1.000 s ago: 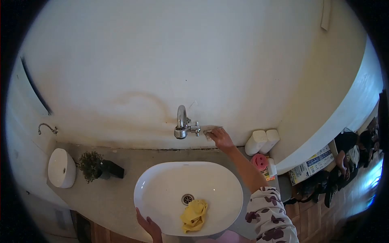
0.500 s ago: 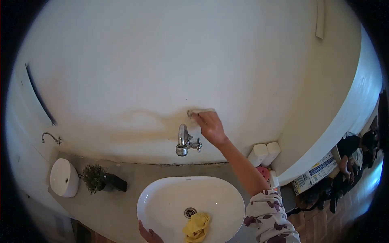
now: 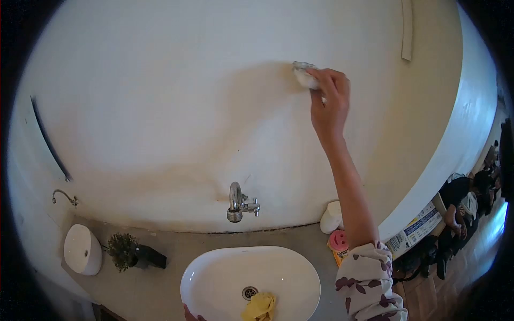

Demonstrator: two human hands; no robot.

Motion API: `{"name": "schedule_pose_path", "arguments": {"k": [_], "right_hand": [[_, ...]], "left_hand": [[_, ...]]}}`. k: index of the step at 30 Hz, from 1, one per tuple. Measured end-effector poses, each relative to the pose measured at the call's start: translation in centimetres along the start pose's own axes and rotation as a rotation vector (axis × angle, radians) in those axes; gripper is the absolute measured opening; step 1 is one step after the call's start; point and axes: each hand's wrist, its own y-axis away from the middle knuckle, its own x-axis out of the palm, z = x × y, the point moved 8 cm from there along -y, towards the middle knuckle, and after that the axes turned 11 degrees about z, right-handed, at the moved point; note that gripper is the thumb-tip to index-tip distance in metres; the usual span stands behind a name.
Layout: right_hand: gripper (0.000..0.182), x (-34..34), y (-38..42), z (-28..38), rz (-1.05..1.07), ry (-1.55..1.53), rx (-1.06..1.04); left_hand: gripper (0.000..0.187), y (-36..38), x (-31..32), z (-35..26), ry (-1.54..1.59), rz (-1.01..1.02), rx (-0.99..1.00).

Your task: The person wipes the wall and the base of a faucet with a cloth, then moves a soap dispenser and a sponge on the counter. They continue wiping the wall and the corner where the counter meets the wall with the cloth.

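Observation:
My right hand (image 3: 333,99) is raised high against the pale wall (image 3: 176,69), its fingers closed around a crumpled white cloth (image 3: 306,78). The cloth appears to be at the wall surface, above and right of the chrome tap (image 3: 235,203). At the bottom edge, only the fingertips of my left hand (image 3: 190,314) show, apart from each other at the left rim of the white basin (image 3: 214,262); the rest is cut off. A yellow cloth (image 3: 259,307) lies bunched in the basin beside the drain (image 3: 249,292).
Left on the grey counter (image 3: 187,238) stand a potted plant (image 3: 123,251) and a second basin (image 3: 83,249). White containers (image 3: 332,216) and a pink round item (image 3: 338,241) sit behind my right forearm. Beyond the curved wall at right, a person (image 3: 463,214) is partly visible.
My right hand has moved up and to the right along the wall with the white cloth. The view has tilted upward, so less of my left hand shows.

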Motion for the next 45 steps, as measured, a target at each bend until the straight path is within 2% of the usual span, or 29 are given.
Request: {"name": "schedule_pose_path", "arguments": {"k": [2, 6, 8, 10, 11, 12, 13, 16, 18, 19, 21, 23, 24, 26, 28, 30, 32, 33, 35, 37, 38, 40, 41, 42, 44, 45], "right_hand": [[0.041, 2.6, 0.8, -0.4, 0.081, 0.05, -0.053], [0.028, 6.6, 10.4, 0.8, 0.214, 0.004, -0.14], [0.023, 7.9, 17.5, 1.4, 0.381, -0.065, -0.188], [0.023, 9.1, 24.9, 0.4, 0.62, -0.12, -0.109], [0.023, 8.4, 27.7, -0.1, 0.618, -0.123, -0.112], [0.023, 8.8, 30.5, -1.2, 0.783, -0.146, -0.066], [0.023, 9.0, 31.6, -1.7, 0.953, -0.166, -0.018], [0.025, 5.8, 27.6, -1.9, 0.967, -0.194, 0.017], [0.035, 2.3, 19.2, -0.8, 0.691, -0.109, -0.137], [0.037, 0.8, 14.9, -1.1, 0.553, -0.036, -0.117], [0.039, -3.3, 6.2, -1.1, 0.255, 0.004, -0.049], [0.03, -5.6, 0.3, -2.4, 0.032, 0.075, 0.049], [0.03, -4.9, -1.4, -2.9, 0.02, 0.071, 0.045], [0.026, -3.3, -2.0, -6.4, -0.097, -0.119, 0.338], [0.028, 1.6, -0.1, -6.7, 0.05, -0.107, 0.368], [0.023, 5.6, 3.7, -3.3, 0.197, -0.128, 0.302], [0.024, 10.2, 10.0, -0.7, 0.467, -0.236, 0.287], [0.027, 11.0, 13.5, 1.1, 0.42, -0.297, 0.171], [0.026, 12.9, 21.2, 2.2, 0.596, -0.298, 0.1], [0.027, 12.5, 25.3, 1.2, 0.776, -0.336, 0.164], [0.027, 11.9, 24.1, 0.7, 0.761, -0.333, 0.152], [0.03, 8.2, 19.1, 0.1, 0.535, -0.274, 0.184], [0.034, 6.0, 15.3, 0.2, 0.357, -0.195, 0.166], [0.03, 4.4, 11.6, 0.4, 0.277, -0.089, 0.17], [0.025, 1.1, 5.4, 1.4, 0.061, -0.218, 0.315], [0.025, 1.6, 5.5, 0.8, 0.052, -0.213, 0.313]], "left_hand": [[0.054, -0.1, 0.4, 0.5, -0.014, -0.001, 0.015], [0.065, -0.1, 0.3, 0.0, 0.013, -0.049, 0.124], [0.075, -0.2, 0.1, -0.3, -0.012, -0.043, 0.091], [0.076, -0.1, 0.4, 0.4, 0.002, -0.032, 0.062], [0.078, -0.2, 0.5, 0.8, 0.023, -0.025, 0.044], [0.078, -0.3, 0.5, 0.6, 0.029, -0.029, 0.046], [0.073, -0.3, 0.4, 0.1, 0.033, -0.03, 0.058], [0.064, 0.0, 0.0, 0.2, -0.015, -0.032, 0.087], [0.059, -0.3, 0.1, -0.3, -0.057, -0.047, 0.114], [0.057, -0.2, 0.2, -0.2, -0.088, -0.037, 0.071], [0.057, 0.1, 0.0, -0.1, -0.122, -0.032, 0.027], [0.056, 0.0, 0.2, 0.8, -0.09, -0.022, -0.036], [0.056, -0.2, 0.4, 1.4, -0.087, -0.034, -0.03], [0.064, 0.1, 0.5, 1.5, -0.033, -0.101, 0.164], [0.07, 0.2, 0.3, 1.1, -0.043, -0.099, 0.142], [0.077, 0.1, 0.2, 0.6, -0.049, -0.104, 0.127], [0.063, 0.0, 0.2, 0.5, -0.043, -0.068, 0.082], [0.063, 0.0, 0.1, 0.2, -0.048, -0.064, 0.085], [0.051, 0.1, 0.0, -0.1, -0.063, -0.026, 0.016], [0.052, 0.6, -0.5, -1.3, -0.047, -0.026, 0.008], [0.057, 0.1, -0.6, -1.7, -0.028, -0.026, 0.002], [0.058, -0.3, -0.2, -0.8, -0.041, -0.039, 0.007], [0.059, -0.1, -0.1, -0.4, -0.07, -0.036, -0.002], [0.059, 0.0, -0.1, -0.4, -0.069, -0.033, -0.004], [0.059, 0.0, 0.1, 0.6, 0.081, -0.016, -0.108], [0.059, -0.1, 0.1, 0.7, 0.083, -0.017, -0.098]]}}
